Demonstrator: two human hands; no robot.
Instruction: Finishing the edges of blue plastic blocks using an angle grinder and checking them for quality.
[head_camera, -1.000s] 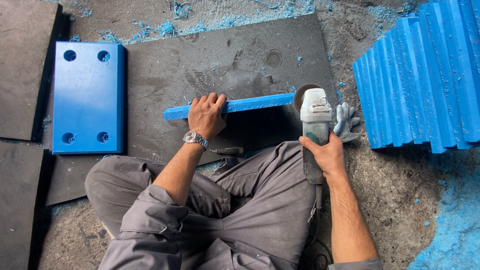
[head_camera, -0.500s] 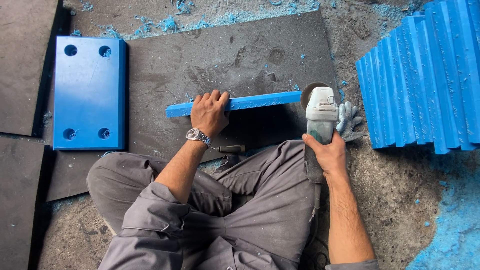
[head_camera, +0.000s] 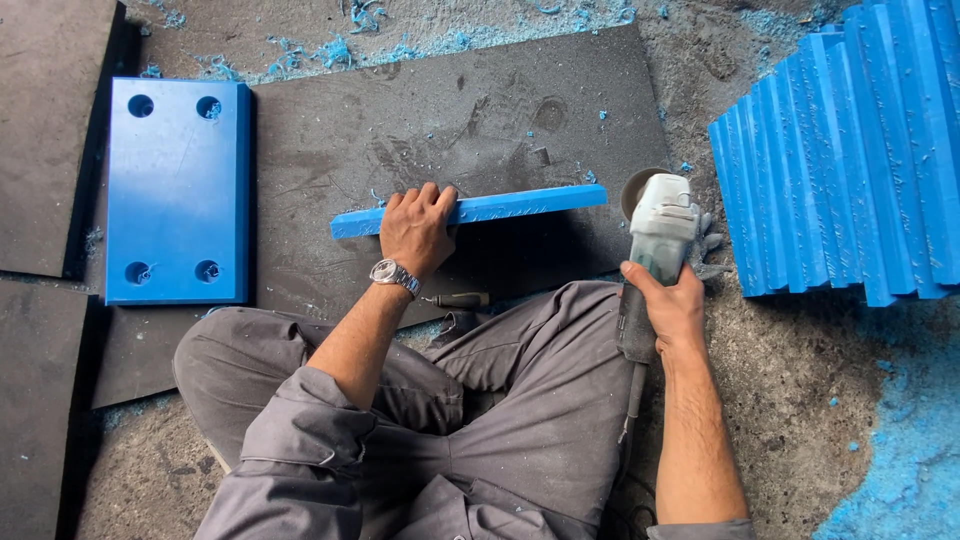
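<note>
My left hand (head_camera: 418, 228) clamping blue strip (head_camera: 470, 210) on edge, right hand (head_camera: 672, 308) gripping angle grinder (head_camera: 655, 240), disc half hidden at 12 o'clock, glove (head_camera: 708, 245) mostly hidden behind it

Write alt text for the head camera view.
A seated person's left hand holds a blue plastic slab on edge on a dark mat while the right hand grips an angle grinder at its end.

Long blue plastic bar (head_camera: 500, 207): stood on edge across dark mat, slightly tilted up toward right. Pale grey angle grinder (head_camera: 657, 235): disc just off bar's right end.
</note>
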